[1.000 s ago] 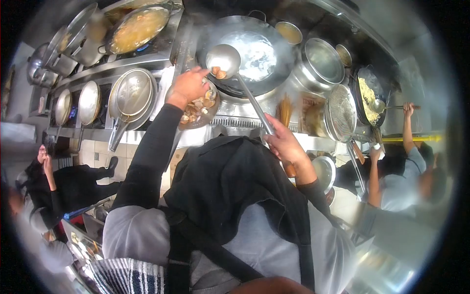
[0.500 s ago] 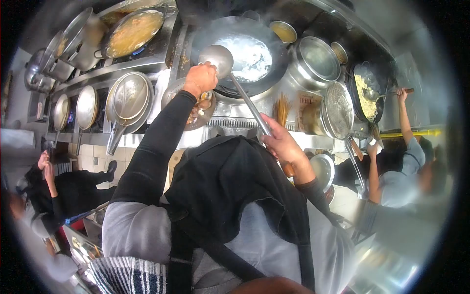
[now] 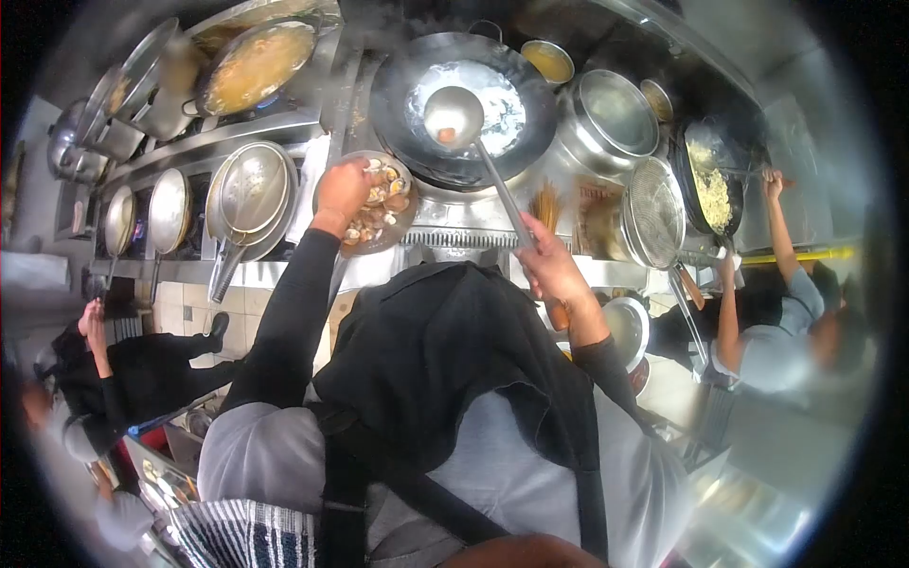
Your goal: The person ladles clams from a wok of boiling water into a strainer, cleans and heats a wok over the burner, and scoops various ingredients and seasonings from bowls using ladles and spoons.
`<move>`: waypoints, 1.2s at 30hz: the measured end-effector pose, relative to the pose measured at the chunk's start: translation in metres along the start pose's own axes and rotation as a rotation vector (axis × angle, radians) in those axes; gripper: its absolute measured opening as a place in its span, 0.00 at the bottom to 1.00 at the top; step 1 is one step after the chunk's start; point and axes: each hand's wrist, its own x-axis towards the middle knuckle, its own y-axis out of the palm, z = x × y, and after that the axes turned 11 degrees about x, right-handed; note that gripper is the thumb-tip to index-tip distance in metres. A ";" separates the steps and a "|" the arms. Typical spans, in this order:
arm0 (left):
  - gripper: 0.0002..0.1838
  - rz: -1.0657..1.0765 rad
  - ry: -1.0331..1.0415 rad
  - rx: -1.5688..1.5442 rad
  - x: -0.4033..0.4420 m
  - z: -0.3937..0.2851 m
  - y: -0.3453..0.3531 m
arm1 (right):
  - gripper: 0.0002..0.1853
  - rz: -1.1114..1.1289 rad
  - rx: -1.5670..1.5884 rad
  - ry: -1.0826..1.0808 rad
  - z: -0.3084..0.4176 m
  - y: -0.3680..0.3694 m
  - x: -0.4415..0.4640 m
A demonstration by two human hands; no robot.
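Wok (image 3: 386, 109): the broadest thing in front of us, with pale contents (image 3: 504, 106) and haze about it. We judge splashing the chief hazard here; a sudden dip or knock of the ladle would cause it.

Metal pot (image 3: 589, 144): just beside the wok on the right, liquid inside. A wide swing of the ladle to that side could, we think, catch its rim.

Ladle (image 3: 466, 104): its bowl shows over the wok, the shaft slanting back toward us. We cannot make out whether it touches the contents. Too steep a tilt could tip out its load.

Shallow dish (image 3: 400, 230): near the wok's left side, close to the counter edge, holding a heap of shellfish (image 3: 388, 182). Pressing on one side of the heap might push pieces over the rim.

Right hand (image 3: 557, 272): fingers closed round the ladle's shaft, above its wooden end. A wet or greasy shaft could twist in this grasp.

Left hand (image 3: 343, 192): at the dish, fingers gathered by the shellfish; whether they pinch any, we cannot determine. Sharp shell edges could nick bare skin.

Brownish piece (image 3: 446, 135): smallest item, inside the ladle's bowl; a jolt might roll it out.
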 end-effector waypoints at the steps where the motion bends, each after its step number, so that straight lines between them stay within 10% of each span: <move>1: 0.10 -0.079 -0.018 -0.058 -0.007 0.003 0.002 | 0.39 -0.020 -0.153 0.018 0.000 -0.010 0.005; 4: 0.09 -0.254 -0.037 -0.142 -0.029 0.002 0.000 | 0.41 -0.337 -0.962 -0.503 -0.013 -0.009 0.017; 6: 0.07 -0.260 -0.100 -0.157 -0.044 -0.004 0.002 | 0.42 -0.400 -0.927 -0.211 -0.007 -0.017 0.023; 16: 0.15 0.024 -0.082 -0.390 -0.104 -0.042 0.003 | 0.39 -0.389 -0.947 -0.825 -0.012 -0.076 0.131; 18: 0.16 0.027 -0.060 -0.341 -0.104 -0.046 -0.001 | 0.38 -0.252 -0.388 -0.104 0.011 -0.049 0.133; 26: 0.15 -0.079 -0.065 -0.497 -0.112 -0.044 -0.008 | 0.39 0.097 0.602 0.129 0.002 -0.029 0.137; 36: 0.12 -0.115 -0.063 -0.518 -0.117 -0.036 0.002 | 0.28 0.184 0.759 0.182 0.013 -0.021 0.084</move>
